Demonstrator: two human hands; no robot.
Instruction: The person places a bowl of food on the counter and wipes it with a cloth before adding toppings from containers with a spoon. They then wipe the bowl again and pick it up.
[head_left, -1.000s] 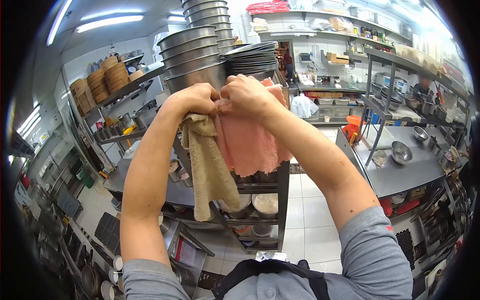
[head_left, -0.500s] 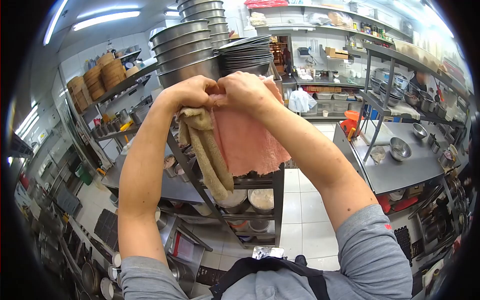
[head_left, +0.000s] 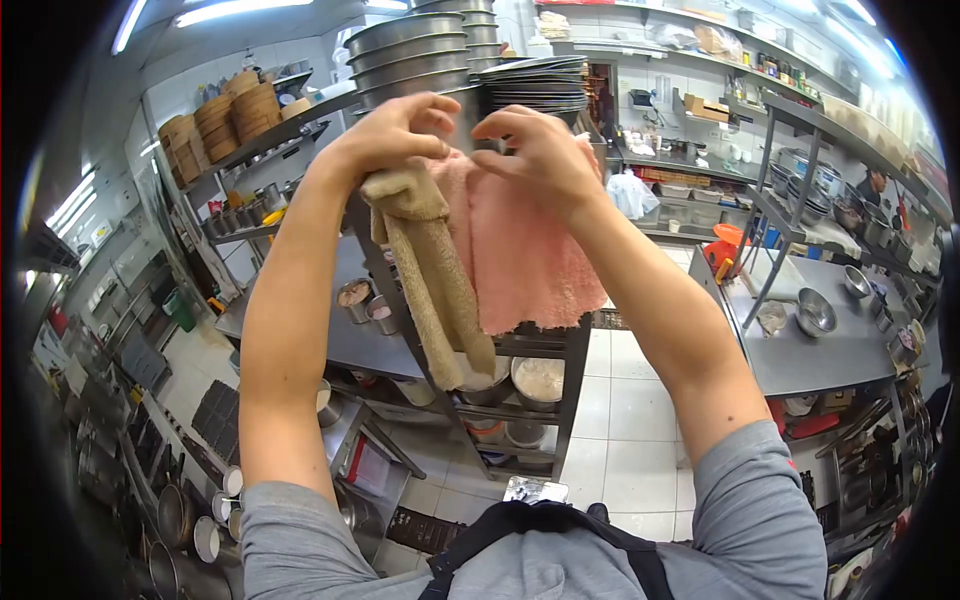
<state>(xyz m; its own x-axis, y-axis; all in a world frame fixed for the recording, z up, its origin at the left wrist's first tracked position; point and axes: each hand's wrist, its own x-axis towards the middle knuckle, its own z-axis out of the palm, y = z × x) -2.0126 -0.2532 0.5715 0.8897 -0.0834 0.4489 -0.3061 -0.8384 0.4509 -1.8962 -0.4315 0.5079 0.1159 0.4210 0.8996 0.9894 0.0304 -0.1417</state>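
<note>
A pink cloth [head_left: 530, 250] and a beige towel [head_left: 430, 270] hang side by side from the top of a metal rack [head_left: 578, 375]. My left hand [head_left: 400, 133] is just above the towel, its fingers curved and apart with nothing between them. To its right, my right hand [head_left: 535, 155] is over the upper part of the pink cloth, thumb and fingers spread, holding nothing. Behind my hands stand stacked metal pots [head_left: 410, 50] and a pile of dark trays [head_left: 530, 85].
Bamboo steamers [head_left: 255, 112] sit on a shelf at the left. A steel counter [head_left: 800, 355] with metal bowls [head_left: 815, 312] is at the right, where a person [head_left: 873, 185] is partly visible behind the shelving. Pots [head_left: 538, 382] fill the rack's lower shelf.
Both hands have let go of the cloth at the rack's top and moved apart, fingers opening. The view has shifted slightly, so the rack appears further right.
</note>
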